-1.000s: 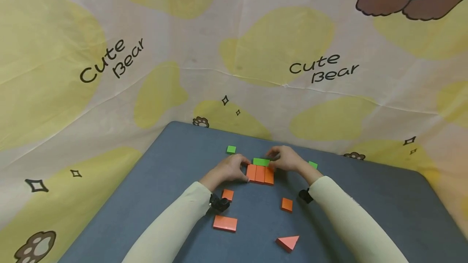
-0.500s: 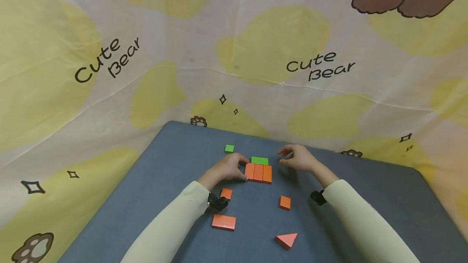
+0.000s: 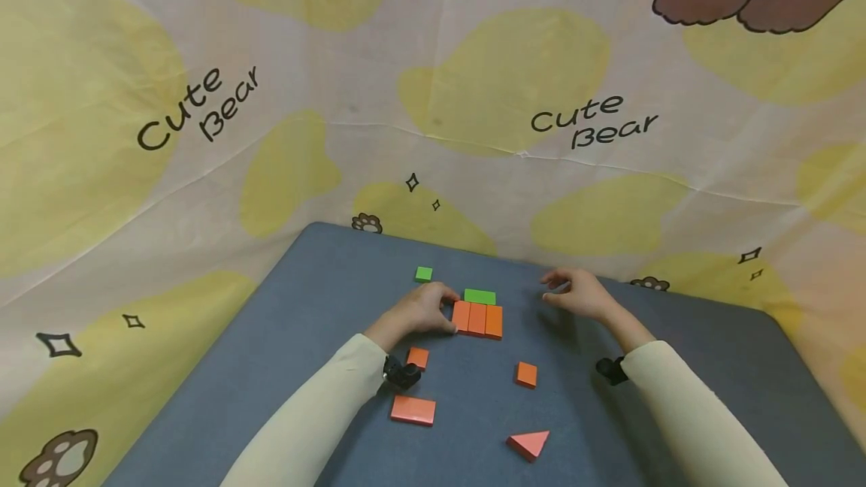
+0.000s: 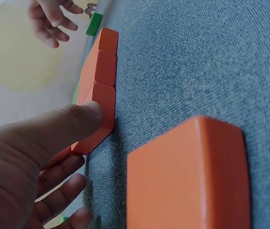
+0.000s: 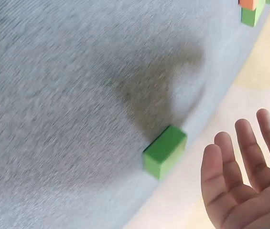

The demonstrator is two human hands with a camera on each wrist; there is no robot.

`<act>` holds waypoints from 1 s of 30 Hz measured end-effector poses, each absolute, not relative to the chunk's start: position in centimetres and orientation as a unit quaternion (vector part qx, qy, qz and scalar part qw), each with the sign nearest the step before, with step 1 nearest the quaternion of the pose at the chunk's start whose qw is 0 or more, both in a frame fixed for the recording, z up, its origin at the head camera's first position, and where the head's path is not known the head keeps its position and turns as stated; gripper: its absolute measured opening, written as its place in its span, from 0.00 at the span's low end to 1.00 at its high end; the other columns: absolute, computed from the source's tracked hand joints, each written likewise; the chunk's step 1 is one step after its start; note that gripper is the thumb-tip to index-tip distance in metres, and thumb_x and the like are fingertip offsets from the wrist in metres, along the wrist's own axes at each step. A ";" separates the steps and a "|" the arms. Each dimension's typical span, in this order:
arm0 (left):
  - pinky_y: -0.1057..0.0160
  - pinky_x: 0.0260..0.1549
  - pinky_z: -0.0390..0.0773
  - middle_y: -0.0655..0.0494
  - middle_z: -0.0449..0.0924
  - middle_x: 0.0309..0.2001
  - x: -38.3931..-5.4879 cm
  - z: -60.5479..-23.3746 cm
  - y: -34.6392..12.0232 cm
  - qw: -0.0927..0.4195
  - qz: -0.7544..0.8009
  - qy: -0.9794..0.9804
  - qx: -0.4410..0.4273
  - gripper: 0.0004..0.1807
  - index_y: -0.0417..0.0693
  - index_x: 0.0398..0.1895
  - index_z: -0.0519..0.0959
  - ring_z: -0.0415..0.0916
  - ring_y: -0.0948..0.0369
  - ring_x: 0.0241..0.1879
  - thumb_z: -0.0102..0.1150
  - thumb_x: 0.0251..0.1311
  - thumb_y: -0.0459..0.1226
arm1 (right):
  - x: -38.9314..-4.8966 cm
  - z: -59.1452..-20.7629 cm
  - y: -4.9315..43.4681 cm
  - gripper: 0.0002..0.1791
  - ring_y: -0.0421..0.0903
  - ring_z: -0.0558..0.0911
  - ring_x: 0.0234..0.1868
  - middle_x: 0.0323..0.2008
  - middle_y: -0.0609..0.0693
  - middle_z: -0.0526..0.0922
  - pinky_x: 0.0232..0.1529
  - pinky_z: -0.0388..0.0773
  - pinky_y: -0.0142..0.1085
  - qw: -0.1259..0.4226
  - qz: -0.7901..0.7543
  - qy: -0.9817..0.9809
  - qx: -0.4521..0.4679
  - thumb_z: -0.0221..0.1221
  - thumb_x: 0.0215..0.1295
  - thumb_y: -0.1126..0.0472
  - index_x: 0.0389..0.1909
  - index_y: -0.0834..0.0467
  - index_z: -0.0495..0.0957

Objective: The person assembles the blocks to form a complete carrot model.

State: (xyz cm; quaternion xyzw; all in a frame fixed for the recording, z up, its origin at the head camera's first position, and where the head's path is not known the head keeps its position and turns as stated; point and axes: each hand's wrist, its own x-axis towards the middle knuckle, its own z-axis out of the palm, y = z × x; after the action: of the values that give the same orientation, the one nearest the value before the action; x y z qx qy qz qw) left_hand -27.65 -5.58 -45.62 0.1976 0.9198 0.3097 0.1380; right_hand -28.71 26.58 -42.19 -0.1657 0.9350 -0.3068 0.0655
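Note:
Three orange blocks lie side by side in a row, with a flat green block [image 3: 479, 297] along their far side. My left hand [image 3: 421, 308] holds the leftmost orange block [image 3: 461, 316]. In the left wrist view its thumb [image 4: 72, 119] presses the near end of that block, and the index finger lies at the other end. My right hand [image 3: 580, 295] hovers right of the row, fingers loosely spread and holding nothing. A small green block [image 5: 163, 152] sits near it in the right wrist view, while the hand hides it in the head view.
Another small green block [image 3: 423, 274] lies at the back left. Two orange square blocks [image 3: 525, 374], a pinkish rectangular block [image 3: 413, 410] and a pink triangular block [image 3: 528, 444] lie nearer the person. A patterned cloth hangs behind the blue-grey table [image 3: 710, 374].
My right hand has let go of the row's right side and moved off to the right. My left hand stays on the leftmost orange block, and the blocks keep their places.

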 end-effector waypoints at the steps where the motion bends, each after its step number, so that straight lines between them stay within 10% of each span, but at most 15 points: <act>1: 0.56 0.48 0.76 0.53 0.77 0.55 -27.7 -45.6 -5.6 0.138 0.309 0.920 0.197 0.31 0.50 0.59 0.78 0.73 0.60 0.46 0.73 0.48 0.42 | -28.7 -42.2 26.8 0.19 0.60 0.80 0.49 0.50 0.65 0.80 0.41 0.80 0.47 0.066 -0.308 0.936 -0.160 0.61 0.63 0.61 0.53 0.64 0.77; 30: 0.56 0.50 0.75 0.54 0.77 0.56 -27.8 -45.7 -5.6 0.142 0.304 0.923 0.188 0.32 0.50 0.59 0.78 0.73 0.60 0.46 0.74 0.46 0.43 | -28.8 -44.4 30.7 0.20 0.62 0.79 0.47 0.46 0.66 0.81 0.42 0.77 0.51 0.050 -0.261 0.958 -0.103 0.64 0.59 0.62 0.49 0.68 0.78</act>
State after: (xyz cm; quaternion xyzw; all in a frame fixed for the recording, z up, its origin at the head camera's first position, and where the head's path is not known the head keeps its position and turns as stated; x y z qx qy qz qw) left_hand -27.82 -5.59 -45.67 0.1878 0.9231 0.3040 0.1420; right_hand -28.75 30.66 -44.37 -0.1034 0.9584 -0.2613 0.0496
